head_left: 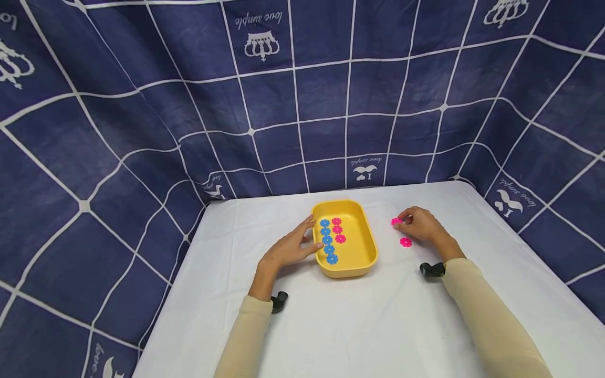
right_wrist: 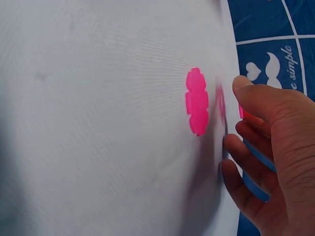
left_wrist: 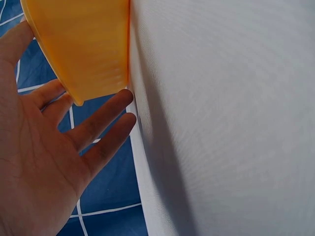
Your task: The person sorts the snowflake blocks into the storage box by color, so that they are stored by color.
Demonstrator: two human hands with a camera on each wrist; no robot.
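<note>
My left hand [head_left: 289, 248] rests at the left side of a yellow tray [head_left: 364, 239]. Its thumb reaches over the rim and its fingers are spread; in the left wrist view, two fingers [left_wrist: 106, 125] extend below the rim. Inside the tray lie a column of several blue flower-shaped discs [head_left: 327, 239] and a shorter column of three pink ones [head_left: 337, 229]. Right of the tray, my right hand [head_left: 422, 226] pinches a pink flower disc [head_left: 395, 222] between thumb and fingertips, largely hidden by the thumb in the right wrist view. Another pink flower disc [right_wrist: 197, 102] lies on the cloth near that hand.
A white cloth [head_left: 326, 325] covers the table. Dark blue curtains [head_left: 321, 94] with white grid lines stand behind and at both sides. Black wrist devices [head_left: 432, 270] sit at both sleeves.
</note>
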